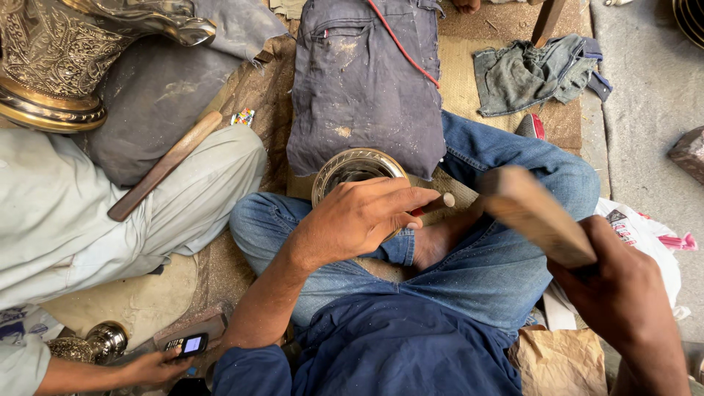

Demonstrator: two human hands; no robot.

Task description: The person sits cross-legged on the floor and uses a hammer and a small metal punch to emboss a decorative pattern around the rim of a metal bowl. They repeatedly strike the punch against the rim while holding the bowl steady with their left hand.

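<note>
The left hand [363, 220] is closed around a thin wooden-ended punch [438, 204], pressing it to the rim of a round, shiny metal bowl [350, 167] with an engraved edge, resting at the person's crossed legs. At three o'clock from it, the right hand [623, 293] grips a blurred, blocky wooden mallet [534, 213]. At twelve o'clock lies a dusty, folded dark cloth [367, 81]; the bowl's inside is hidden.
</note>
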